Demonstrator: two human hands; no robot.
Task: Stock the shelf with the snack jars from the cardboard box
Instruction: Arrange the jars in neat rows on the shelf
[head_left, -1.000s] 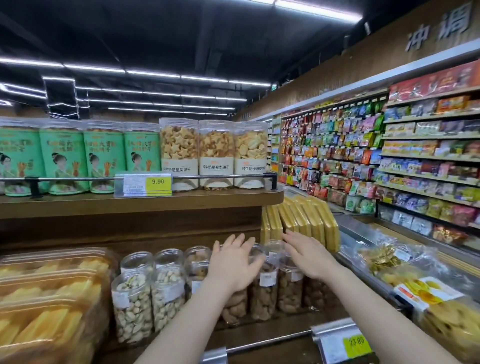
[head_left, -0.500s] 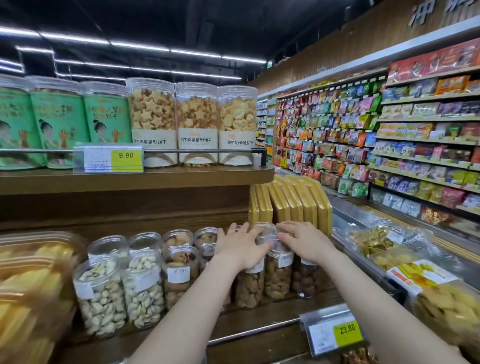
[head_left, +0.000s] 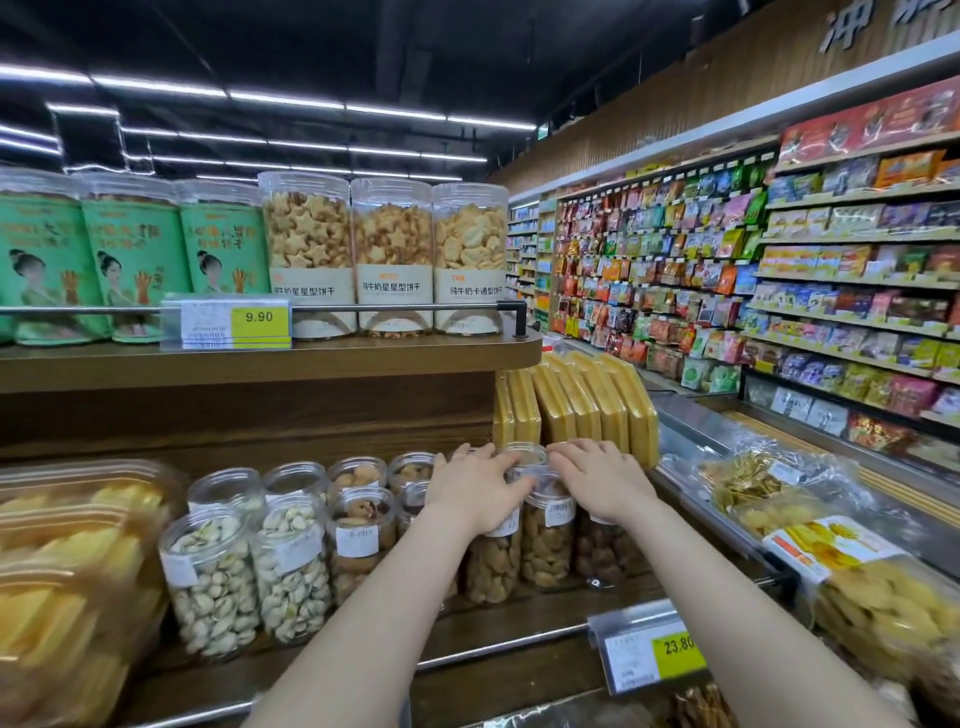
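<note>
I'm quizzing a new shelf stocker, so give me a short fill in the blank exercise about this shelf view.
1. The yellow price tag on the upper shelf rail reads ____.
2. Both hands, left and right, rest on the lids of jars on the ____ shelf.
3. The three cookie jars on the upper shelf stand to the ____ of the green-labelled jars.

Missing words: 9.90; lower; right
</note>
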